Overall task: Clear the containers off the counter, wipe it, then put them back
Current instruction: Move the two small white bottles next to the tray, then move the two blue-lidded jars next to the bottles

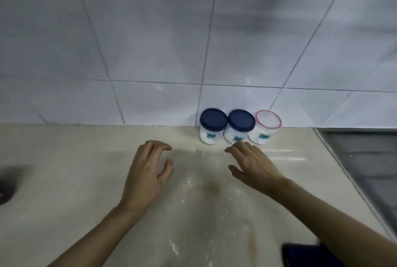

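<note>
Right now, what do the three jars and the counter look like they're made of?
The three jars: seemingly clear plastic, with white contents showing through; two lids are matte dark blue, probably plastic. The counter: beige, smooth, stone-like, possibly laminate, dusted with white powder.

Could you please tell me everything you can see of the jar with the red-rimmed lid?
The red-rimmed jar is a small, round, see-through plastic container with a pale lid edged in red and a small teal label. It looks filled with something white. It stands upright on the counter against the tiled wall, rightmost of three, close beside a blue-lidded jar. Neither hand touches it.
</note>
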The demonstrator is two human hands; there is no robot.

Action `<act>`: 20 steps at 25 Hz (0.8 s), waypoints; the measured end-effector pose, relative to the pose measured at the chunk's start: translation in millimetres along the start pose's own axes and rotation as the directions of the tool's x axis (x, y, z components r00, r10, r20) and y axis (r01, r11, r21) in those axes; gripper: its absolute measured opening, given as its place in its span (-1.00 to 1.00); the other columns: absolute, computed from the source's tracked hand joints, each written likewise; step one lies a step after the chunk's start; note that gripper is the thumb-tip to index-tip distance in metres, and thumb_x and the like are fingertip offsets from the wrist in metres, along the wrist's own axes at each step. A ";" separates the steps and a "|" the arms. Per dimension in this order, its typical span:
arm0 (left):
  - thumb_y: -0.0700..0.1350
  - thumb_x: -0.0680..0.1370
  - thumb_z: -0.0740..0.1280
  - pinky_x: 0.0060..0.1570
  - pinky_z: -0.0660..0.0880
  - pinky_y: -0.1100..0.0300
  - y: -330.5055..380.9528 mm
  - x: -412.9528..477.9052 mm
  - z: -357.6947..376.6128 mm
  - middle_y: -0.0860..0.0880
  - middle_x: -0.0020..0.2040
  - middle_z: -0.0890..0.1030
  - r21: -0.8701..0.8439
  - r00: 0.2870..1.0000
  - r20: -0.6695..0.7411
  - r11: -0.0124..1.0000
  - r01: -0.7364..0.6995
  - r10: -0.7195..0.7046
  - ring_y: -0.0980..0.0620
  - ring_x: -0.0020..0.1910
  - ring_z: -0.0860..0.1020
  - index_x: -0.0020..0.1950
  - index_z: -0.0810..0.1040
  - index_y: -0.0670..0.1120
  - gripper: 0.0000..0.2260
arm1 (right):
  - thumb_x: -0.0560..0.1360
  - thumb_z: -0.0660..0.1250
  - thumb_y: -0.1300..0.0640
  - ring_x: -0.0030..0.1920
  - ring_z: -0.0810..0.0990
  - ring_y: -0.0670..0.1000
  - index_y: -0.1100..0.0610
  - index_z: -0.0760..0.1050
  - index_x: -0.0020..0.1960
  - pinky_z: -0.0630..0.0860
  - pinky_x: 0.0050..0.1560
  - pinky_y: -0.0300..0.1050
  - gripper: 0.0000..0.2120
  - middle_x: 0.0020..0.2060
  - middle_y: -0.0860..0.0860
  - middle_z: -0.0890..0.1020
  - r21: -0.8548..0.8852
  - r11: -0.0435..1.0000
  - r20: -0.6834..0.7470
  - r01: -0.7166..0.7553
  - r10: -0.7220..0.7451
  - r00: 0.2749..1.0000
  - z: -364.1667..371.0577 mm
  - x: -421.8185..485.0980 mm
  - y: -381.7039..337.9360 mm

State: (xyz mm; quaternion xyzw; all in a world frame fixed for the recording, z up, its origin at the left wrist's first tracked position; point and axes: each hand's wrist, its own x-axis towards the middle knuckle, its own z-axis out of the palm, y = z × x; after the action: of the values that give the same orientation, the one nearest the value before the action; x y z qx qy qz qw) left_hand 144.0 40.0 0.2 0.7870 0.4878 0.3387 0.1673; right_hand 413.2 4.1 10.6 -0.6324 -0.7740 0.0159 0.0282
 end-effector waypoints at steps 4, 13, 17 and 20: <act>-0.03 0.45 0.41 0.16 0.28 0.27 48.6 70.0 78.4 -0.02 0.28 0.36 -0.090 0.986 0.088 0.984 0.153 -0.145 0.02 0.29 0.35 0.34 0.34 -0.04 -0.50 | 0.40 0.39 -0.09 0.15 0.49 0.19 0.18 0.34 0.30 0.46 0.14 0.05 -0.42 0.20 0.14 0.49 -0.123 0.991 -0.029 -0.060 0.057 0.998 -14.3 36.2 75.1; 0.05 0.35 0.51 0.25 0.44 0.02 49.0 140.5 139.6 -0.13 0.31 0.29 0.055 0.928 0.181 0.945 0.322 -0.327 -0.16 0.25 0.41 0.36 0.28 -0.06 -0.33 | 0.25 0.48 -0.18 0.08 0.48 0.13 0.10 0.27 0.32 0.47 -0.01 -0.04 -0.22 0.13 0.12 0.49 0.129 0.960 0.105 -0.249 0.236 0.966 -11.4 110.2 98.7; 0.07 0.35 0.52 0.19 0.45 0.15 37.3 110.7 92.3 -0.07 0.30 0.30 -0.001 0.931 0.148 0.942 0.336 -0.333 -0.04 0.21 0.44 0.39 0.29 -0.02 -0.30 | 0.15 0.53 -0.18 0.11 0.44 0.09 0.08 0.30 0.33 0.49 0.03 -0.06 -0.14 0.15 0.07 0.47 0.175 0.962 0.067 -0.210 0.201 0.977 -15.1 106.5 71.3; 0.08 0.32 0.53 0.15 0.39 0.25 10.2 50.1 22.5 0.01 0.27 0.32 -0.079 0.922 0.052 0.918 0.388 -0.385 0.11 0.13 0.40 0.38 0.32 0.03 -0.30 | 0.14 0.55 -0.16 0.13 0.45 0.06 0.08 0.34 0.31 0.44 0.02 -0.14 -0.17 0.12 0.03 0.47 0.329 0.935 -0.022 -0.128 0.144 0.989 -18.6 91.0 13.2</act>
State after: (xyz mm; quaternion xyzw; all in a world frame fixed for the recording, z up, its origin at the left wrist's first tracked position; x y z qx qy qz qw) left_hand 181.1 80.8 8.7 0.6731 0.6150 0.3061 0.2739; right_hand 409.2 95.7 30.6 -0.6711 -0.7142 0.1313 0.1492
